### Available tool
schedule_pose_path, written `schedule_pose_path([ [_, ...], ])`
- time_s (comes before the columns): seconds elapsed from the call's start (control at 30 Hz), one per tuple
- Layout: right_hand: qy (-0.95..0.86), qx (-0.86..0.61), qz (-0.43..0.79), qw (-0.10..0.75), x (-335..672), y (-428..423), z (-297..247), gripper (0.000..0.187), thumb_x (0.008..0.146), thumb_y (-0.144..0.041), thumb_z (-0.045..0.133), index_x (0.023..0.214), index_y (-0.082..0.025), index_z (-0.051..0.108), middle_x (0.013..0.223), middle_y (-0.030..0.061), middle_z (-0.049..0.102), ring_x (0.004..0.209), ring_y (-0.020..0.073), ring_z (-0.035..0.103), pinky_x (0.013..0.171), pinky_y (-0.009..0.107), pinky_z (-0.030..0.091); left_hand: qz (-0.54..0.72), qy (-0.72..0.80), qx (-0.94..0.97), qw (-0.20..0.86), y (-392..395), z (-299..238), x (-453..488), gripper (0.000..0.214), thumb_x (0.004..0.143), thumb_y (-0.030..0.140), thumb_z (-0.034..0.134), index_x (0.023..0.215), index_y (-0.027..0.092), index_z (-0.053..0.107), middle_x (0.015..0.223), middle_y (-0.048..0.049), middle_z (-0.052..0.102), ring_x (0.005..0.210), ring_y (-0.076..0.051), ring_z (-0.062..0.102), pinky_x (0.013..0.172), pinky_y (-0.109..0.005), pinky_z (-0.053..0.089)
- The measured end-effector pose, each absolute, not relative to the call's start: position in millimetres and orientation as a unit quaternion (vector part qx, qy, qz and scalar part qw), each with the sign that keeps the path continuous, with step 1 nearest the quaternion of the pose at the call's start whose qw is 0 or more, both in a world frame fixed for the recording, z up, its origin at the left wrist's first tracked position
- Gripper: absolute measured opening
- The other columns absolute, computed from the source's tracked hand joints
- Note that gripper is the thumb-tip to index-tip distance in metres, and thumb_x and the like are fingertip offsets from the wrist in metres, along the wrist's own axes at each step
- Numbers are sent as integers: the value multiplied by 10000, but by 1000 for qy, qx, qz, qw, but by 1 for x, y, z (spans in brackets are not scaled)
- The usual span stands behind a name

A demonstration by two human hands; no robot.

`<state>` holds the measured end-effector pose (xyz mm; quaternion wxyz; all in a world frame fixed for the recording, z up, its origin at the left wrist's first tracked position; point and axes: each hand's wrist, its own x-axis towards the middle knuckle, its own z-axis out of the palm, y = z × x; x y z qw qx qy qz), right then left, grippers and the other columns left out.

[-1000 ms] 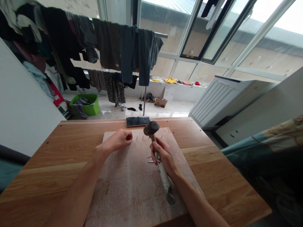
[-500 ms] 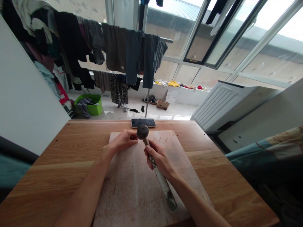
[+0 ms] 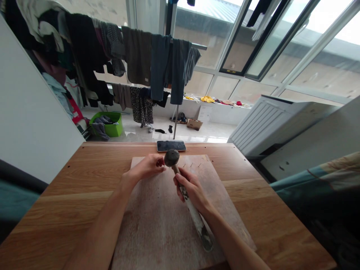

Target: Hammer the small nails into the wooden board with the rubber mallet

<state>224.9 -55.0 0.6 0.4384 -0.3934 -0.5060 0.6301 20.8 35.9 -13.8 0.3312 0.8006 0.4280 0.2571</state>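
My right hand (image 3: 191, 186) is wrapped around the worn, paint-flecked handle of a hammer (image 3: 171, 158), close below its dark round head. The handle's end slants down toward me. My left hand (image 3: 150, 165) rests near the far edge of a wooden board (image 3: 157, 217), fingertips pinched on a thin nail (image 3: 164, 165) that is partly hidden by the fingers. The hammer head hangs just right of those fingertips. Several nails (image 3: 191, 165) stand in a row in the board, right of the hammer head.
The board lies on a wood-grain table (image 3: 84, 195). A phone (image 3: 171, 146) lies at the table's far edge. Beyond it, clothes (image 3: 137, 56) hang on a rack, and a green basket (image 3: 114, 129) stands on the floor. A white ribbed unit (image 3: 260, 123) is at the right.
The hammer head has shifted very slightly right and down, away from the left fingertips, showing the nail more clearly. My left hand keeps its place on the board.
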Motion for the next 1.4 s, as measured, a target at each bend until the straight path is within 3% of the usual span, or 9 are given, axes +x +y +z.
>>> schedule_pose_path([
  [0.1,-482,-397,605,494,239,-53,11,251,882,-431,627,903,-185,584,728,-46,543,344,34,452,301,171,309,237,451,811,286,30,3,25,190,772,352,679,766,173,616,720,15,588,658,-139,529,597,-244,394],
  [0.23,-456,-399,566,559,257,-48,18,211,895,-400,613,948,-196,592,722,-52,535,356,36,451,311,171,284,173,406,855,272,7,28,53,89,786,267,655,810,184,638,789,-3,636,709,-150,577,632,-255,429],
  [0.37,-450,-396,561,571,264,-44,12,206,901,-391,605,966,-196,591,710,-56,534,360,41,450,322,178,291,71,345,912,208,-21,30,96,167,768,287,707,890,179,671,973,-60,698,853,-223,652,720,-313,490],
  [0.47,-450,-397,562,568,263,-44,7,209,896,-398,609,896,-193,569,688,-54,540,350,41,434,321,181,284,56,341,919,188,-33,23,116,201,796,182,675,994,147,676,1068,-110,718,941,-253,687,769,-329,520],
  [0.87,-444,-418,562,559,260,-45,7,253,856,-435,631,879,-197,548,675,-59,537,337,42,425,321,183,273,29,334,926,172,-34,31,112,46,761,126,667,774,152,702,792,-85,742,745,-238,695,606,-299,482],
  [0.97,-443,-424,563,555,261,-46,6,243,868,-428,621,907,-197,558,683,-57,535,344,44,432,317,181,274,84,336,916,203,-22,29,86,88,742,103,637,779,167,684,768,-45,722,700,-190,663,601,-268,467],
  [1.03,-442,-420,567,554,260,-46,5,243,874,-422,617,944,-193,572,685,-56,533,346,43,432,318,181,282,169,353,884,254,-11,21,61,230,763,86,602,955,182,684,772,-10,710,675,-148,643,607,-236,468],
  [1.13,-443,-413,572,553,259,-46,2,261,874,-428,622,976,-191,585,698,-51,539,350,46,441,317,184,295,323,416,797,294,4,-1,30,257,865,193,570,1106,204,661,802,10,703,651,-112,622,611,-210,476],
  [1.4,-441,-416,583,541,252,-48,0,303,849,-459,644,992,-198,587,705,-57,536,339,52,446,293,183,309,404,456,748,264,12,-39,16,143,881,247,576,979,205,671,812,14,709,671,-105,619,633,-202,492],
])
